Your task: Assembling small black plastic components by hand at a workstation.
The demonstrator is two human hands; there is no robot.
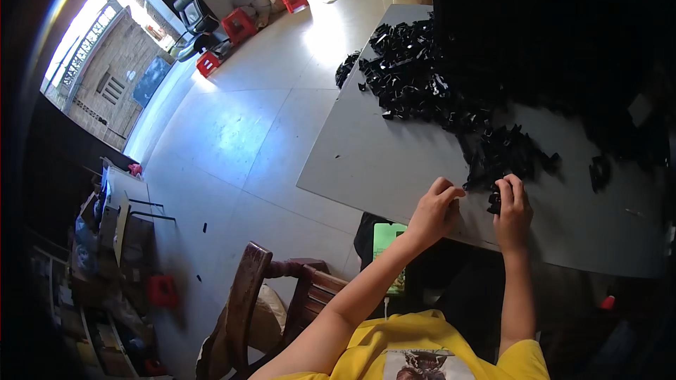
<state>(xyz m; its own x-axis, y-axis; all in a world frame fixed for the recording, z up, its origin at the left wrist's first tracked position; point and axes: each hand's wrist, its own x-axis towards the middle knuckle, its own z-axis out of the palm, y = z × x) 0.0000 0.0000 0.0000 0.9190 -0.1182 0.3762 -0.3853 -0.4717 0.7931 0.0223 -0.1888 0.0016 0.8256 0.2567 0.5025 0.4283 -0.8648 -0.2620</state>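
Note:
A large heap of small black glossy pieces (408, 74), perhaps plastic clips, spreads across the white table (394, 155). A smaller clump of the same pieces (503, 155) lies closer to me, just beyond my hands. At the table's near edge my right hand (514, 214) is closed on a small black piece (494, 204), which shows at the left of its fingers. My left hand (436, 212) is beside it, its fingers curled in a pinch at the clump's near side. Whatever those left fingertips hold, if anything, is too small to tell.
A flat thing with a bright green face (387, 236) and a white cable lies below the table edge. To my left stands a wooden chair (253, 267). Red stools (239, 26) and a black office chair (193, 14) are farther off. Cluttered shelves (105, 309) line the left.

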